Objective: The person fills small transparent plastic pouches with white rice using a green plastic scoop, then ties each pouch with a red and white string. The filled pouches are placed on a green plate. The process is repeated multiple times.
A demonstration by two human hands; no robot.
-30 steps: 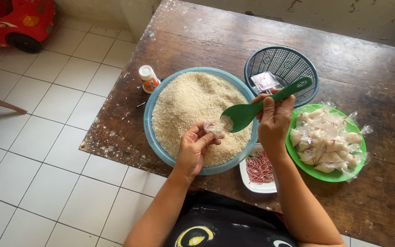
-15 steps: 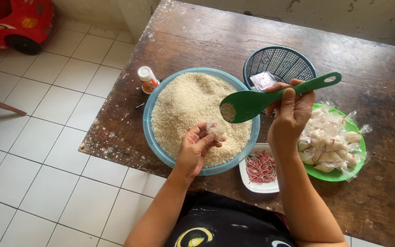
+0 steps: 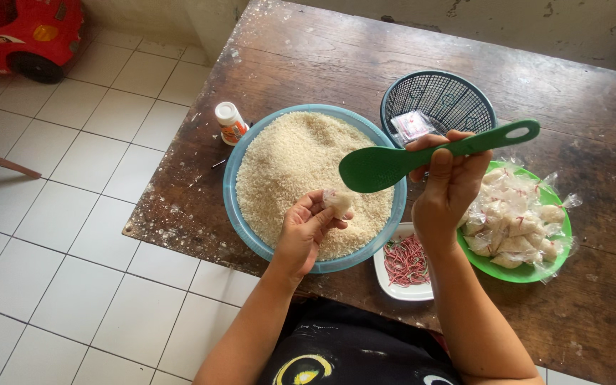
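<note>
Pinched in left hand (image 3: 304, 229): small clear bag (image 3: 337, 201), light, limp, slippery; best held at the mouth, over the blue basin of rice (image 3: 301, 165). Closed around the handle in right hand (image 3: 445, 191): stiff green paddle (image 3: 386, 165).

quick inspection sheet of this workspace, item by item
surface: worn dark wooden table, paint-flecked
job's things: blue basin of rice; green paddle; small plastic bag
clutter: green plate of filled bags; white tray of red ties; dark mesh basket; small white bottle
grippers: left hand pinches the bag; right hand grips the paddle
cables: nothing seen
surroundings: white tiled floor; red toy car
</note>
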